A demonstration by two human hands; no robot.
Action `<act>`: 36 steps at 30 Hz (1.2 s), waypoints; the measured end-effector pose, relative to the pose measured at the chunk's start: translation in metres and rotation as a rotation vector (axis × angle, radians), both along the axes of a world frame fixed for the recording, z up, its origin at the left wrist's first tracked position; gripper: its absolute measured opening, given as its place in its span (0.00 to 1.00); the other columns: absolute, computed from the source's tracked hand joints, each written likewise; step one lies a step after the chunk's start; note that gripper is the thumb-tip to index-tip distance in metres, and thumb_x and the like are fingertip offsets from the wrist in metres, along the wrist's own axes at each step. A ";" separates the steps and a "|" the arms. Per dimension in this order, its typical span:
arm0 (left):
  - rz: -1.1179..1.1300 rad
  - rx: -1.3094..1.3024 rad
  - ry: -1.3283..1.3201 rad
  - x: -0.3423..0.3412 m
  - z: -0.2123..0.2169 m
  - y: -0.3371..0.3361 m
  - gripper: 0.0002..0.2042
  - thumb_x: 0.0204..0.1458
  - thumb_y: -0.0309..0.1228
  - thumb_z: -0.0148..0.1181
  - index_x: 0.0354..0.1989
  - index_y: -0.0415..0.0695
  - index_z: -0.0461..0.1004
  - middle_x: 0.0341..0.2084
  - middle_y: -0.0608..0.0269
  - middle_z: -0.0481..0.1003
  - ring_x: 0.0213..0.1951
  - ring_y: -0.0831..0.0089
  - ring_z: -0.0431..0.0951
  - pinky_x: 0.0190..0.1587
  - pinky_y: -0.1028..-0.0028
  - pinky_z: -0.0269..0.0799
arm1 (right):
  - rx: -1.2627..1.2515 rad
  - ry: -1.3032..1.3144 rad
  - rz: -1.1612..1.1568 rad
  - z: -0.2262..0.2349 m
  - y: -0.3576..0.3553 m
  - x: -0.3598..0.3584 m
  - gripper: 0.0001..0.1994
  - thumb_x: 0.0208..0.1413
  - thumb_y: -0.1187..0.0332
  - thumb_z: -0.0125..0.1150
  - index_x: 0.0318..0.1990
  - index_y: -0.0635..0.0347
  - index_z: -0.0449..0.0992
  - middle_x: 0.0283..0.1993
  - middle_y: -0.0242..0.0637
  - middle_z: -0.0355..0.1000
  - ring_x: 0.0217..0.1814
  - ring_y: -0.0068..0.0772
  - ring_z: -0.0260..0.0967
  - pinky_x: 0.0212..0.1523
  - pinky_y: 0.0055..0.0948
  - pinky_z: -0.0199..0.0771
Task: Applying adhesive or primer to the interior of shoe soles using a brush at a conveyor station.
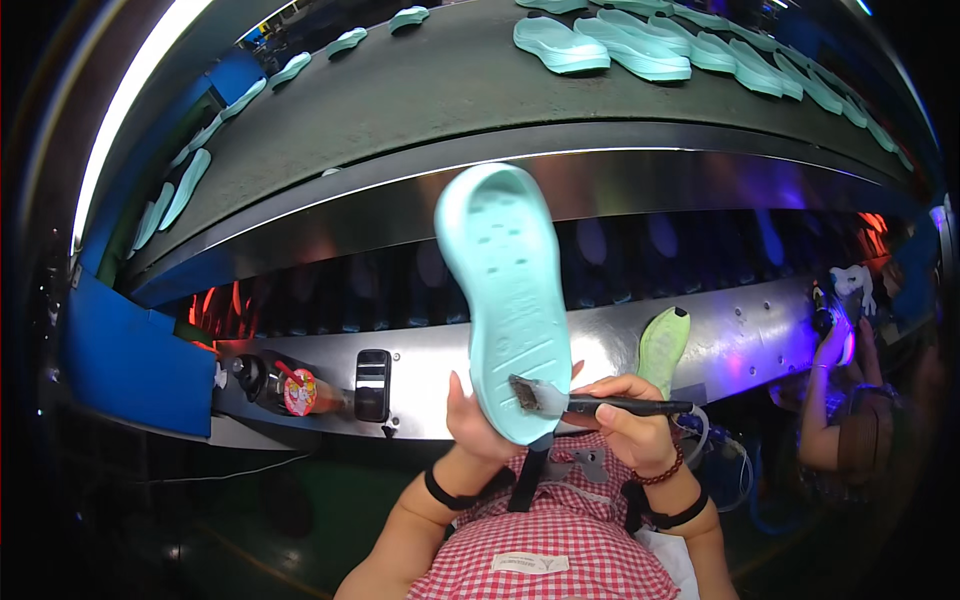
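Upright in front of me is a turquoise shoe sole (512,290), its grooved and slotted face turned toward me. My left hand (474,424) grips its lower end from the left and behind, the thumb along the edge; the other fingers are mostly hidden. Closed around the black handle of a brush (540,396) is my right hand (637,425). The dark tips of the brush touch the lower part of the sole's face, and its pale bristles cross the sole's right edge.
A green sole (663,345) rests on the steel ledge (430,385), right of my hands. Left are a bottle (290,385) and a black phone-like device (373,385). Beyond, a conveyor belt (420,95) carries several turquoise soles (640,48). A co-worker (845,430) works at right.
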State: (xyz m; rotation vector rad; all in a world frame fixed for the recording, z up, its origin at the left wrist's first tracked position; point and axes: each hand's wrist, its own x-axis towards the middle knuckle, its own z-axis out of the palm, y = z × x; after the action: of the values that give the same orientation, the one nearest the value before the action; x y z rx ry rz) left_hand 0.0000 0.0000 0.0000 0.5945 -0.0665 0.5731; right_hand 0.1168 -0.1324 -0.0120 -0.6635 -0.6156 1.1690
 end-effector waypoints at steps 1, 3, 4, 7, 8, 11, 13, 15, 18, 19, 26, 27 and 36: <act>0.029 -0.069 0.050 0.002 -0.001 -0.006 0.41 0.45 0.65 0.30 0.62 0.46 0.44 0.59 0.51 0.52 0.58 0.53 0.56 0.60 0.48 0.42 | -0.041 -0.200 -0.070 0.001 -0.001 -0.003 0.12 0.49 0.79 0.54 0.43 0.65 0.70 0.45 0.44 0.70 0.47 0.35 0.68 0.49 0.30 0.67; 0.059 -0.139 0.108 -0.001 -0.002 -0.004 0.40 0.47 0.63 0.29 0.62 0.45 0.45 0.58 0.51 0.53 0.58 0.53 0.57 0.59 0.48 0.45 | -0.070 -0.514 -0.117 0.012 -0.003 -0.011 0.09 0.45 0.80 0.57 0.37 0.67 0.73 0.41 0.44 0.72 0.45 0.30 0.69 0.47 0.26 0.68; 0.051 -0.135 0.141 -0.004 -0.003 0.001 0.38 0.49 0.61 0.29 0.62 0.44 0.46 0.58 0.50 0.54 0.57 0.53 0.57 0.59 0.48 0.46 | 0.003 -0.609 -0.129 0.017 -0.002 -0.011 0.09 0.44 0.81 0.58 0.36 0.67 0.73 0.40 0.44 0.72 0.44 0.30 0.69 0.45 0.27 0.69; -0.008 -0.218 -0.009 -0.005 -0.012 0.008 0.35 0.52 0.58 0.28 0.61 0.43 0.49 0.57 0.50 0.55 0.56 0.53 0.60 0.58 0.48 0.49 | -0.019 -0.782 -0.317 0.026 0.005 -0.006 0.09 0.41 0.81 0.59 0.34 0.67 0.74 0.38 0.46 0.72 0.41 0.33 0.71 0.41 0.26 0.71; 0.020 -0.240 -0.042 -0.004 -0.014 0.007 0.35 0.52 0.57 0.28 0.60 0.42 0.48 0.56 0.48 0.56 0.55 0.52 0.61 0.58 0.51 0.52 | -0.071 -0.770 -0.236 0.026 0.005 -0.008 0.10 0.41 0.81 0.60 0.35 0.67 0.74 0.38 0.45 0.72 0.39 0.34 0.72 0.40 0.26 0.72; 0.049 -0.223 -0.033 0.003 -0.014 0.012 0.35 0.52 0.56 0.29 0.61 0.41 0.47 0.55 0.47 0.57 0.54 0.50 0.61 0.57 0.53 0.54 | 0.137 -0.937 -0.174 0.040 0.012 -0.018 0.11 0.40 0.81 0.61 0.35 0.67 0.75 0.37 0.46 0.73 0.38 0.33 0.73 0.42 0.26 0.72; -0.016 -0.222 -0.038 -0.001 -0.010 0.011 0.34 0.52 0.56 0.30 0.60 0.41 0.47 0.55 0.47 0.57 0.54 0.51 0.61 0.57 0.54 0.56 | 0.167 -0.933 -0.125 0.042 0.012 -0.012 0.11 0.39 0.80 0.62 0.35 0.66 0.75 0.36 0.45 0.74 0.39 0.35 0.73 0.42 0.26 0.72; 0.007 -0.240 -0.053 0.000 -0.007 0.013 0.33 0.53 0.54 0.32 0.59 0.39 0.49 0.54 0.46 0.59 0.53 0.51 0.64 0.55 0.55 0.58 | 0.005 -0.774 -0.257 0.039 0.010 0.004 0.11 0.39 0.80 0.62 0.35 0.66 0.75 0.36 0.45 0.74 0.39 0.35 0.73 0.42 0.26 0.72; 0.014 -0.146 0.105 -0.001 -0.008 0.018 0.31 0.53 0.51 0.33 0.58 0.37 0.51 0.51 0.44 0.62 0.49 0.51 0.67 0.53 0.57 0.62 | 0.075 -0.945 -0.165 0.044 0.012 0.010 0.11 0.39 0.80 0.62 0.35 0.67 0.75 0.36 0.45 0.73 0.40 0.36 0.72 0.43 0.27 0.72; 0.011 -0.145 0.104 0.000 -0.007 0.019 0.31 0.53 0.51 0.33 0.58 0.37 0.51 0.51 0.44 0.62 0.49 0.51 0.67 0.53 0.57 0.62 | 0.145 -0.967 -0.067 0.046 0.012 0.010 0.11 0.39 0.80 0.62 0.35 0.67 0.75 0.36 0.45 0.73 0.40 0.36 0.72 0.43 0.27 0.72; -0.260 -0.308 0.057 0.001 -0.003 0.035 0.29 0.55 0.47 0.36 0.58 0.37 0.52 0.52 0.44 0.61 0.50 0.51 0.66 0.54 0.58 0.61 | 0.236 -1.057 0.091 0.049 0.004 0.006 0.10 0.40 0.76 0.63 0.34 0.62 0.75 0.37 0.40 0.74 0.40 0.36 0.72 0.41 0.30 0.72; -0.260 -0.309 0.057 -0.001 -0.001 0.036 0.29 0.55 0.47 0.36 0.58 0.37 0.52 0.52 0.44 0.61 0.50 0.51 0.66 0.54 0.58 0.61 | 0.233 -1.042 0.097 0.054 0.003 0.011 0.11 0.40 0.76 0.63 0.35 0.61 0.76 0.37 0.39 0.74 0.40 0.36 0.72 0.41 0.30 0.72; -0.540 0.062 0.597 -0.002 0.021 0.043 0.22 0.53 0.35 0.49 0.52 0.33 0.61 0.44 0.50 0.69 0.42 0.69 0.73 0.45 0.73 0.70 | 0.280 -1.376 0.228 0.040 0.001 0.041 0.14 0.40 0.74 0.55 0.39 0.56 0.74 0.43 0.33 0.72 0.37 0.35 0.72 0.37 0.27 0.72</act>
State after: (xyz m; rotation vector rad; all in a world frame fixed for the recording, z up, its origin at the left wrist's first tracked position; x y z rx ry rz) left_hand -0.0015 0.0426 0.0209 0.7527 0.3128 -0.1431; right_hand 0.1577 -0.1315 0.0285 -1.1344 -2.0034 0.6524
